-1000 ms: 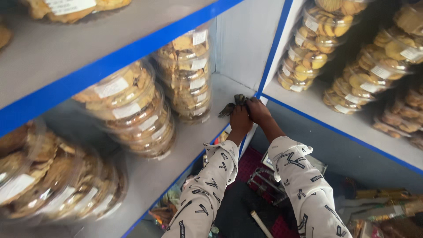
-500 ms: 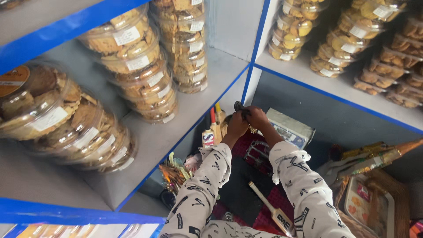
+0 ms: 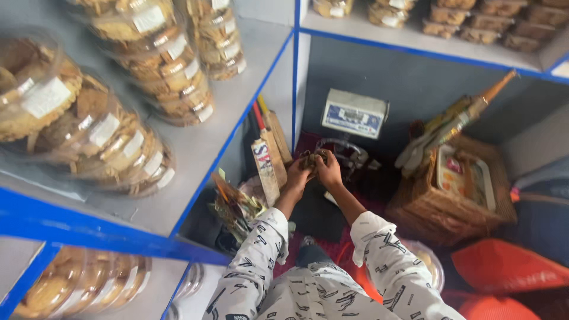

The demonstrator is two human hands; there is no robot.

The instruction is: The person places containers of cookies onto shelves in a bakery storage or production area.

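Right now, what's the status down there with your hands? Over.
Left hand and right hand together, both gripping a small brownish bundle, too blurred to identify. Weighing scale just beyond. Wicker basket off to the right, nothing blocking.

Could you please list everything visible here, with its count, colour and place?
packs of biscuits: many, clear wrap over golden-brown rounds with white labels, stacked on the grey shelf, more on the upper right and bottom left shelves
shelf: several boards, grey with blue edges, left and top
weighing scale: one, white with a blue panel, at the back below the shelves
wicker basket: one, brown, right of the scale
long wrapped bundle: one, gold and green, leaning out of the basket
flat sticks: a few, brown, red and yellow, leaning by the shelf upright
small dark thing: one, brownish, held between both hands; kind unclear
left hand: on the small dark thing
right hand: on it too
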